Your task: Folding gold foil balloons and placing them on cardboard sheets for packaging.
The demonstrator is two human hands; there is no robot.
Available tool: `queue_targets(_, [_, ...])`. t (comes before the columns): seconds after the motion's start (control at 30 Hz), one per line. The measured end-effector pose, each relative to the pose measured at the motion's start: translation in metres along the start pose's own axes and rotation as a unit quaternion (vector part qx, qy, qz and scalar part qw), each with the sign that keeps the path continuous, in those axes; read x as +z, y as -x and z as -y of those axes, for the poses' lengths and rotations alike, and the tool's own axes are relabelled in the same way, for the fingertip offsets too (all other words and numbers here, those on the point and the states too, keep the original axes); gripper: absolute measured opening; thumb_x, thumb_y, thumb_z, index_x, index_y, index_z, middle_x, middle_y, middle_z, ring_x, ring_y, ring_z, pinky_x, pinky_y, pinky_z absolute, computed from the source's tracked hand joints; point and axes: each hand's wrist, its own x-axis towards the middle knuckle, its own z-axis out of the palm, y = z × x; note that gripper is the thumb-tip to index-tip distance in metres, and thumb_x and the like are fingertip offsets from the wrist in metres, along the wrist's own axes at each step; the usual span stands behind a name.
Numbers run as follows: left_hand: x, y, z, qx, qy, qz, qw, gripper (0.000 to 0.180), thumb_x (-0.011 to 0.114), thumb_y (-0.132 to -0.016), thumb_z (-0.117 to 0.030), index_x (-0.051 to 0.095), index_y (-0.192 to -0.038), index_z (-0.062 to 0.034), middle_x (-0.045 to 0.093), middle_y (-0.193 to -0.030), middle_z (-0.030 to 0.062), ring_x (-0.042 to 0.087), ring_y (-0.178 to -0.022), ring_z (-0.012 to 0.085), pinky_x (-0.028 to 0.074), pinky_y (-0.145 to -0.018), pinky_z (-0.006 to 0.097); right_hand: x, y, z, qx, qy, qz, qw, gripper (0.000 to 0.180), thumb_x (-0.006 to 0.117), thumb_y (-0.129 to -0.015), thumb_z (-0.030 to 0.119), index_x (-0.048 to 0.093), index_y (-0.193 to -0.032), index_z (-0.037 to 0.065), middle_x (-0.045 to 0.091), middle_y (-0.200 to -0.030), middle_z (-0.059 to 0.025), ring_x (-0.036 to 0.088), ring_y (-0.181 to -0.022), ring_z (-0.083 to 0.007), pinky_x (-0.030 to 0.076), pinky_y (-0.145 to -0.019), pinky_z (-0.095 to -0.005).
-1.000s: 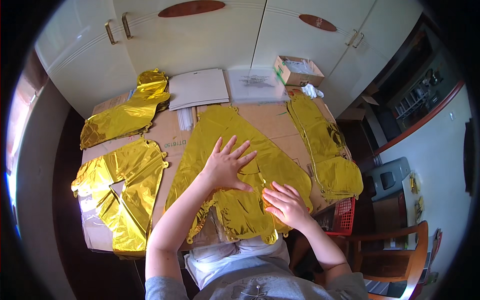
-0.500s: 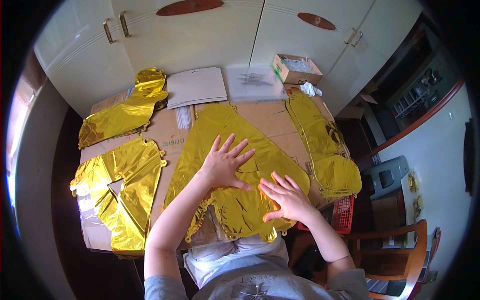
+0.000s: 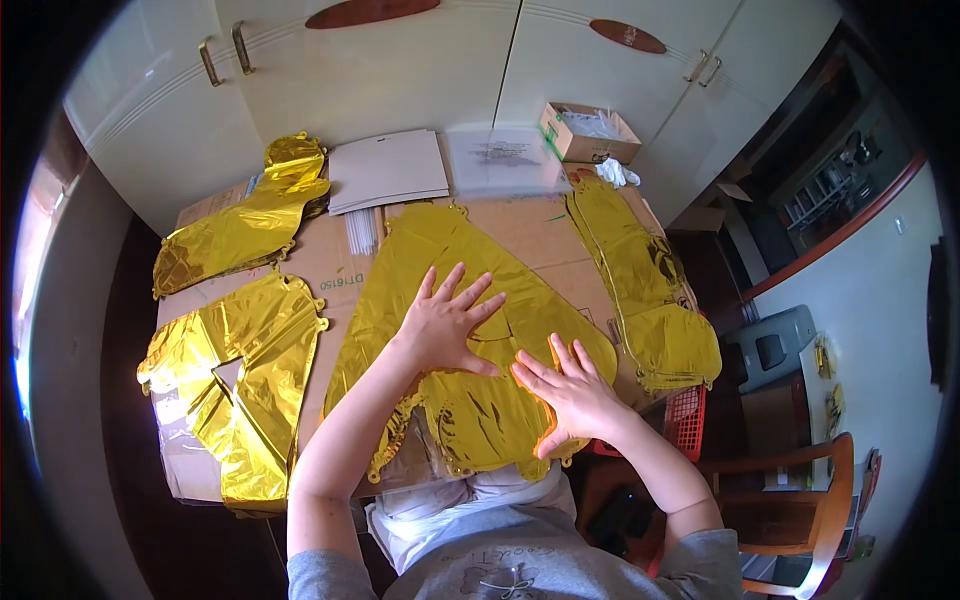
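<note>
**Two flat hands on a gold foil balloon**

Below me I see a table covered in brown cardboard [image 3: 545, 235], set against white cupboard doors [image 3: 400, 70] with metal handles. I count four lots of deflated gold foil balloons on it. The one in the middle, the centre foil balloon [image 3: 470, 290], lies flat and reaches from the far part of the cardboard to the near edge. The left hand [image 3: 447, 325] lies on it palm down, fingers spread wide and gripping nothing. The right hand [image 3: 570, 390] lies flat on the same balloon, just beside the left and nearer its right edge, fingers also extended with nothing clasped.

To the left I see a second foil balloon [image 3: 250, 370], hanging over the near-left corner of the table. Behind it, toward the cupboards, lies a third foil balloon [image 3: 245, 225], crumpled at its far end. Along the right edge lies a long foil stack [image 3: 650, 290]; I cannot tell how many layers it holds.

At the far side I count one stack of white sheets [image 3: 390, 170], one clear plastic sleeve [image 3: 505, 160] and one small open cardboard box [image 3: 590, 135]. A red crate [image 3: 685, 420] shows below the table's right corner, and a wooden chair [image 3: 800, 500] stands further right.
</note>
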Motion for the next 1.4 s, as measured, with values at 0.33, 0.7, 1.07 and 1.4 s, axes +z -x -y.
queue_targets(0.33, [-0.001, 0.001, 0.0, -0.001, -0.006, 0.004, 1.0, 0.115, 0.051, -0.059, -0.091, 0.028, -0.152, -0.0277, 0.026, -0.158, 0.0047, 0.016, -0.147, 0.0356, 0.009, -0.117, 0.058, -0.002, 0.003, 0.0, -0.029, -0.009, 0.005, 1.0, 0.108, 0.068, -0.057, 0.077, 0.031, -0.15, 0.037, 0.024, -0.159, -0.0035, 0.013, -0.145, -0.0463, 0.011, -0.112, -0.0681])
queue_targets(0.7, [-0.001, -0.001, 0.0, 0.003, 0.012, 0.002, 1.0, 0.113, 0.057, -0.06, -0.087, 0.03, -0.152, -0.027, 0.026, -0.158, 0.007, 0.016, -0.146, 0.0377, 0.011, -0.116, 0.06, 0.027, 0.008, -0.009, -0.04, -0.056, -0.124, 0.99, 0.053, 0.058, -0.089, 0.053, 0.056, -0.135, 0.027, 0.052, -0.141, 0.0048, 0.032, -0.142, -0.0287, 0.02, -0.114, -0.0573])
queue_targets(1.07, [0.001, 0.0, 0.001, 0.004, -0.01, 0.004, 1.0, 0.119, 0.052, -0.056, -0.093, 0.027, -0.153, -0.0279, 0.025, -0.159, 0.0058, 0.016, -0.146, 0.0386, 0.009, -0.117, 0.06, 0.007, 0.002, -0.003, -0.016, -0.048, -0.081, 0.995, 0.088, 0.067, -0.069, 0.067, 0.048, -0.142, 0.021, 0.044, -0.148, 0.0015, 0.028, -0.143, -0.0297, 0.02, -0.115, -0.0561])
queue_targets(1.4, [-0.002, -0.001, 0.002, 0.005, -0.009, 0.017, 1.0, 0.12, 0.054, -0.055, -0.092, 0.026, -0.153, -0.0277, 0.024, -0.159, 0.0063, 0.015, -0.146, 0.0404, 0.009, -0.117, 0.061, 0.0, 0.017, 0.008, -0.015, -0.068, -0.114, 0.991, 0.102, 0.069, -0.063, 0.071, 0.042, -0.145, 0.019, 0.03, -0.154, -0.0134, 0.021, -0.143, -0.0417, 0.019, -0.114, -0.0584])
